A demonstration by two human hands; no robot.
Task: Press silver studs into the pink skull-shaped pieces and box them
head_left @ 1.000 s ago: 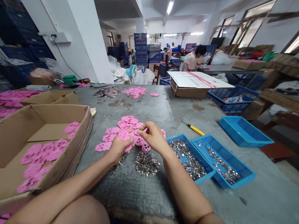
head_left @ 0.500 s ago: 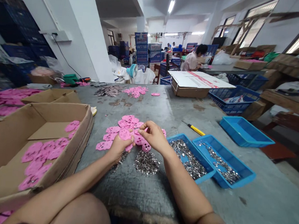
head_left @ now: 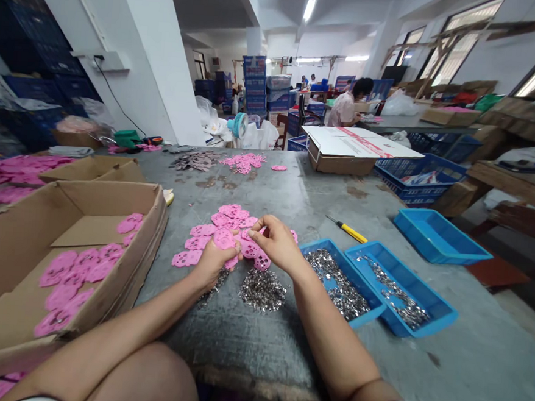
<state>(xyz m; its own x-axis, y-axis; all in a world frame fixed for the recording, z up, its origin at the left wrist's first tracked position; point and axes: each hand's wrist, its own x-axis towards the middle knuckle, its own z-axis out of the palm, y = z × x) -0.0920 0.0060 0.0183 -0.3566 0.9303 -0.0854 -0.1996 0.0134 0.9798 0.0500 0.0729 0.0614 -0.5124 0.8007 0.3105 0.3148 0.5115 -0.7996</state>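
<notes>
Between the fingers and thumb of my left hand [head_left: 216, 263] is a flat pink plastic piece [head_left: 224, 238], held above the table. My right hand [head_left: 274, 242] is closed in a pinch just right of that piece; whatever it grips is too small to make out. Under and behind both hands lie several more pink pieces with holes [head_left: 230, 215], overlapping in a loose pile. A heap of small shiny metal parts [head_left: 262, 290] sits on the table below my right hand. Another small metal heap [head_left: 216, 284] is partly hidden by my left hand.
Two blue trays [head_left: 432, 329] with metal parts stand at the right, a third blue tray [head_left: 443, 237] behind them. A yellow-handled tool [head_left: 351, 232] lies nearby. On the left is a cardboard box [head_left: 115, 211] holding pink pieces. A person [head_left: 344, 110] sits farther back.
Both hands keep nearly the same place, with the pink piece still in the left. The view has shifted very slightly.
</notes>
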